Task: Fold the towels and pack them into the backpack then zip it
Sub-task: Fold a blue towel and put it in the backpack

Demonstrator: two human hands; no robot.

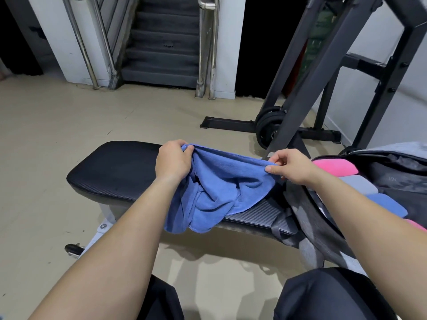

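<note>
A blue towel (219,188) hangs crumpled over the black padded bench (115,169), its top edge stretched between my hands. My left hand (172,161) pinches the towel's left corner. My right hand (292,167) pinches the right corner between thumb and fingers. The grey backpack (307,218) lies open at the right end of the bench. Inside it are folded towels in a row: a pink one (332,168), a grey one (358,184), a blue one (388,204) and another pink one (416,225) at the frame edge.
A black weight rack (323,72) with weight plates (268,128) stands behind the bench on the right. Stairs with steel handrails (161,42) rise at the back. The floor is beige tile. My knees in dark trousers (328,296) are at the bottom.
</note>
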